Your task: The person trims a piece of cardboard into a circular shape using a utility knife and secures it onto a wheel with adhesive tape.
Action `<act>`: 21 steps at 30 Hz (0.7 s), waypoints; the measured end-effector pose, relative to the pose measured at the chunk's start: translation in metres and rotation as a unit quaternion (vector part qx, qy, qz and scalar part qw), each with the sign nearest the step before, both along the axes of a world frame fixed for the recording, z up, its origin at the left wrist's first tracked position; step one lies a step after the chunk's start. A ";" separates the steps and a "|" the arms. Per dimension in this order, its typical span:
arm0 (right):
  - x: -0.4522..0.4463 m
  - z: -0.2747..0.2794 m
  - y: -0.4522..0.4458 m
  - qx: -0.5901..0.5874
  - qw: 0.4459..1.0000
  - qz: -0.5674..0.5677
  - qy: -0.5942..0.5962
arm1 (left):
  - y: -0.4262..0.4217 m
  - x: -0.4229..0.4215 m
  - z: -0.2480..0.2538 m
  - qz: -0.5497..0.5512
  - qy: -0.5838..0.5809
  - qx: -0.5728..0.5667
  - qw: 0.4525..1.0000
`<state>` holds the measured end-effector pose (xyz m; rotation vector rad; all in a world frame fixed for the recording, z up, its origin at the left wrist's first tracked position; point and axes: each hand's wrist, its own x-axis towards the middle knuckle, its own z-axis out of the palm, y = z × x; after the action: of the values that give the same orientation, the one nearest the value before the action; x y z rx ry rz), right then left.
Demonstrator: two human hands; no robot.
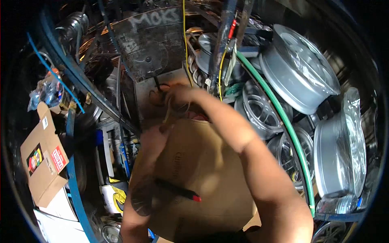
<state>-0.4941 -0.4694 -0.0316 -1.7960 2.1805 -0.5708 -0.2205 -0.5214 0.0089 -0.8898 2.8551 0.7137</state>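
A large brown cardboard sheet or box [210, 162] lies in front of me, between my forearms. On it rests a black tool or marker with a red end [178, 190]. My right hand [180, 97] is blurred, beyond the cardboard's far edge, beside an orange-handled item [158, 95] near the metal plate; its fingers are smeared. At the cardboard's upper left edge is my left hand [158, 135], also blurred, and what it holds cannot be made out.
Silver wheel rims [287, 89] are stacked on the right behind a green hose [279, 107]. A dark metal plate with chalk writing [148, 44] stands ahead. On the left are a blue metal frame [73, 174] and an open cardboard box [44, 158].
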 end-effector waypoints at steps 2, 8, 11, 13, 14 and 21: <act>-0.047 0.019 0.035 0.013 0.998 -0.035 0.042 | -0.015 0.002 -0.027 0.010 0.044 -0.007 0.999; -0.065 -0.017 0.293 -0.153 0.920 -0.208 -0.295 | -0.019 0.002 -0.041 -0.017 0.090 -0.037 0.995; -0.029 -0.075 0.352 -0.244 0.863 -0.267 -0.352 | -0.007 0.004 -0.036 -0.044 0.146 -0.146 0.978; -0.006 -0.094 0.350 -0.330 0.849 -0.316 -0.265 | 0.002 0.008 -0.047 -0.092 0.214 -0.288 0.929; 0.004 -0.105 0.343 -0.382 0.814 -0.349 -0.265 | 0.010 0.004 -0.036 -0.140 0.239 -0.316 0.908; 0.025 -0.098 0.329 -0.429 0.773 -0.419 -0.209 | 0.160 -0.064 -0.023 -0.626 0.308 -0.150 0.701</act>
<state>-0.4693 -0.1403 -0.1292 -0.5923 2.4282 -2.1902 -0.2843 -0.3614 -0.0140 1.5601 3.0767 0.3226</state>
